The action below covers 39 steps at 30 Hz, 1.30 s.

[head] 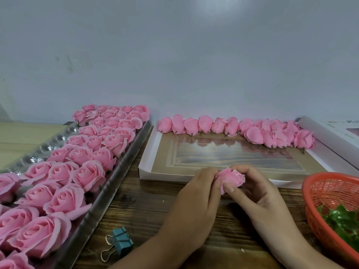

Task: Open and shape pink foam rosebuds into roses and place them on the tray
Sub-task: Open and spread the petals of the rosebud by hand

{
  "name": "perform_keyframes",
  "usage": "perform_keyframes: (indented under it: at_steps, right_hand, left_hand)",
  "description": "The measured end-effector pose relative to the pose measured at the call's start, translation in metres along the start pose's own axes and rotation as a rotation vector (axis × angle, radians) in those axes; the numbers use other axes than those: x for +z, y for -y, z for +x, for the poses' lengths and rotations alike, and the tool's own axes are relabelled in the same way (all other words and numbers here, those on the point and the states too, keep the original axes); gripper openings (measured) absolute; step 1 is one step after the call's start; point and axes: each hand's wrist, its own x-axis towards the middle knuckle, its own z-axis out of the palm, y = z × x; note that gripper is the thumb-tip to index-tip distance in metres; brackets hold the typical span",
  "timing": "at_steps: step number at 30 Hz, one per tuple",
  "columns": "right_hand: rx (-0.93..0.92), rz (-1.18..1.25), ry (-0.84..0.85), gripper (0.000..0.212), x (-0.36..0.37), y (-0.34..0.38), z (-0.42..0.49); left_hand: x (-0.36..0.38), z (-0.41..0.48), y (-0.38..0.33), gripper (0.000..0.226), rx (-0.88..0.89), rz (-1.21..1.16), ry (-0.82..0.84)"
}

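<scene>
A pink foam rosebud (pixel 232 178) is held between both hands just in front of the white box. My left hand (pixel 196 202) pinches its left petals. My right hand (pixel 258 199) curls round its right side, thumb on the front petals. A silver tray (pixel 108 187) on the left carries several opened pink roses (pixel 64 199) in rows. Several closed rosebuds (pixel 233 129) line the far edge of a shallow white box (pixel 147 158).
An orange plastic basket (pixel 318 193) with green leaves (pixel 342 218) stands at the right edge. A teal binder clip (pixel 119 241) lies on the wooden table (pixel 147 206) near the front. A grey wall rises behind; another white box (pixel 334 131) sits far right.
</scene>
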Motion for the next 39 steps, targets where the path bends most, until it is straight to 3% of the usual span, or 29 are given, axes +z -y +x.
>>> perform_keyframes:
  at_steps: [9,12,22,28,32,39]
  right_hand:
    - [-0.057,-0.130,0.024,0.020,0.002,0.004,-0.004]
    - [-0.090,-0.155,0.081,0.011,0.004,0.005,-0.003]
    - [-0.263,-0.304,0.261,0.027,0.003,0.010,-0.004]
    - [-0.193,-0.189,0.169,0.043,0.004,0.007,-0.007]
    - [-0.295,-0.279,0.086,0.018,0.005,0.011,-0.008]
    - [-0.423,-0.488,0.063,0.015,0.009,0.019,-0.009]
  left_hand:
    - [0.003,-0.001,0.005,0.037,-0.111,-0.149,0.154]
    - [0.003,0.001,0.009,0.031,-0.171,-0.236,0.177]
    - [0.000,0.009,0.011,0.010,-0.168,-0.235,0.215]
    - [-0.002,0.008,0.012,0.009,-0.204,-0.227,0.108]
    - [-0.002,0.008,0.013,0.013,-0.234,-0.173,0.042]
    - [-0.002,0.004,0.013,0.017,-0.176,-0.056,0.083]
